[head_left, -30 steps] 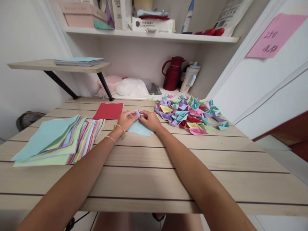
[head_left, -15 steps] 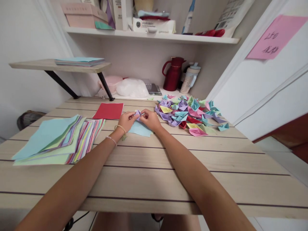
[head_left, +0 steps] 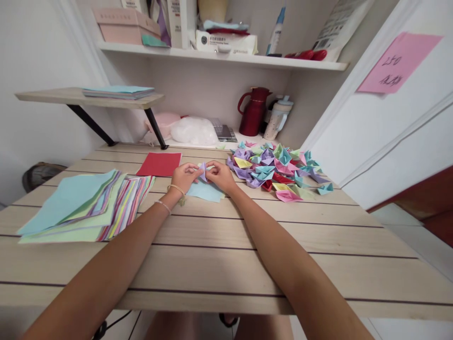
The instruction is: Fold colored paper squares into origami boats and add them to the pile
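Two-handed pinch on lilac folded paper (head_left: 203,172), left hand (head_left: 184,178) and right hand (head_left: 220,175) both closed at fingertips, probably to stop folds springing open. Held over light-blue paper (head_left: 205,191), with paper boats (head_left: 264,173) heaped off right, guessing for elbow room.

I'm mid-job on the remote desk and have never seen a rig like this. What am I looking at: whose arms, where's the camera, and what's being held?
There is no machine here. These are a person's bare arms, seen by one camera worn on the head, looking forward and down. The left hand and right hand pinch a small folded purple paper between them, over a light blue sheet. On the slatted table, a fanned stack of coloured paper lies to the left, with red paper farther back. To the right is a pile of folded paper boats in many colours.
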Demonstrator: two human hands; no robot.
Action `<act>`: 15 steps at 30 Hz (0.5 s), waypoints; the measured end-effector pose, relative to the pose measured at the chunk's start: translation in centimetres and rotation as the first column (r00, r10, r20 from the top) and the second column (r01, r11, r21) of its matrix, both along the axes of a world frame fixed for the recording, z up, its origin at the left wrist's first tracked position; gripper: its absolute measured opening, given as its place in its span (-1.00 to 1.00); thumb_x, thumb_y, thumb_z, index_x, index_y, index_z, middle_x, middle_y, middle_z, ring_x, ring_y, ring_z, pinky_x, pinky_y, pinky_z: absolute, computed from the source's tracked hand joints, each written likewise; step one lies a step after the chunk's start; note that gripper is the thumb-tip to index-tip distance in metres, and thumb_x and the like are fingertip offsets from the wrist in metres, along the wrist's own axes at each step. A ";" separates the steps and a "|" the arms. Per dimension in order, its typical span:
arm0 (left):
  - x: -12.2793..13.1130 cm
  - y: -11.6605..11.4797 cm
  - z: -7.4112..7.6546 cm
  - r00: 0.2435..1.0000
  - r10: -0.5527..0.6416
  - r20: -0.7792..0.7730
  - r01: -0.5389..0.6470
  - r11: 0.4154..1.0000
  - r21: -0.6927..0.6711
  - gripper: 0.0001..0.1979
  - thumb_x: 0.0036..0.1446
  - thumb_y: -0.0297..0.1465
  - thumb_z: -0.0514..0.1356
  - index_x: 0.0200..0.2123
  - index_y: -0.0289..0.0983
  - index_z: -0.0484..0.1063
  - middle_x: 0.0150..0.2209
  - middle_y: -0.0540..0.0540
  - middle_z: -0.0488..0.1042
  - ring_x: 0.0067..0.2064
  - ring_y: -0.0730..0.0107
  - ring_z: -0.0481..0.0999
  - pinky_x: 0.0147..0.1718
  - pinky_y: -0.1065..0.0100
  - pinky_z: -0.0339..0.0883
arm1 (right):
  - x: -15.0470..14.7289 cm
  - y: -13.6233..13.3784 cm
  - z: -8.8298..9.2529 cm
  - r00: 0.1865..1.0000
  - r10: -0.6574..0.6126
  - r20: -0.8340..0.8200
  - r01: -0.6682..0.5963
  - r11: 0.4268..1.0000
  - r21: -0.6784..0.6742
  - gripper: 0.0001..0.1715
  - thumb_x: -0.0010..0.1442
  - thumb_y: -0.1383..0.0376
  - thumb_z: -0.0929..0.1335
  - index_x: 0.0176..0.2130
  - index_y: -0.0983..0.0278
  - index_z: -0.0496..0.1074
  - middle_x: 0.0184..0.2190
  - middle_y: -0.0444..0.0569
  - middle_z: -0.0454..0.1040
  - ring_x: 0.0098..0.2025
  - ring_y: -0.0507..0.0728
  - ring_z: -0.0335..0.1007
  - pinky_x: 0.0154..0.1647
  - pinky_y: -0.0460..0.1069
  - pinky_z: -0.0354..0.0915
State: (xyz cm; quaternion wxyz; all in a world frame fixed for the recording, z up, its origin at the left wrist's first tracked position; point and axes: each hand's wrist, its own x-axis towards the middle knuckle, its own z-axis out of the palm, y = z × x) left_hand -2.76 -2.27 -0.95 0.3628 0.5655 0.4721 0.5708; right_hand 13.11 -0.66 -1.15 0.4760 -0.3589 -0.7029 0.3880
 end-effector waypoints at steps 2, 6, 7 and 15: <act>0.2 -0.1 0.0 0.999 -0.025 0.033 0.025 1.000 -0.004 -0.60 -0.23 -0.19 0.39 -0.39 -0.28 0.35 -0.60 0.06 0.45 -0.59 0.41 0.48 -0.58 0.42 0.31 | 0.0 0.0 0.1 0.996 -0.079 0.045 0.075 0.994 0.073 -0.79 -0.05 0.33 0.35 -0.30 0.27 0.37 -0.68 -0.24 0.39 -0.62 0.00 0.31 -0.54 -0.14 0.19; 0.5 -0.3 -0.2 0.994 -0.106 0.016 0.106 0.994 0.000 -0.62 -0.19 -0.18 0.38 -0.39 -0.30 0.38 -0.53 -0.03 0.52 -0.49 0.31 0.56 -0.46 0.34 0.43 | 0.1 -0.1 0.2 0.971 -0.200 0.133 0.174 0.967 0.184 -0.83 -0.03 0.29 0.34 -0.34 0.26 0.35 -0.66 -0.24 0.36 -0.60 0.00 0.26 -0.52 -0.12 0.16; 0.5 -0.4 -0.2 0.994 -0.113 -0.001 0.113 0.994 0.008 -0.64 -0.17 -0.18 0.37 -0.39 -0.30 0.40 -0.52 -0.05 0.52 -0.48 0.30 0.57 -0.44 0.32 0.44 | 0.0 -0.2 0.3 0.963 -0.219 0.155 0.185 0.961 0.208 -0.84 -0.03 0.28 0.33 -0.35 0.25 0.34 -0.65 -0.24 0.35 -0.60 0.00 0.24 -0.51 -0.12 0.15; 0.7 -0.8 -0.4 0.985 -0.080 -0.155 0.092 0.993 0.072 -0.85 -0.01 -0.36 0.24 -0.35 -0.31 0.48 -0.49 -0.06 0.53 -0.44 0.29 0.57 -0.34 0.27 0.47 | -0.2 -0.2 0.1 0.956 -0.219 0.198 0.161 0.949 0.270 -0.87 -0.02 0.33 0.32 -0.35 0.26 0.36 -0.65 -0.27 0.30 -0.59 -0.03 0.21 -0.51 -0.13 0.11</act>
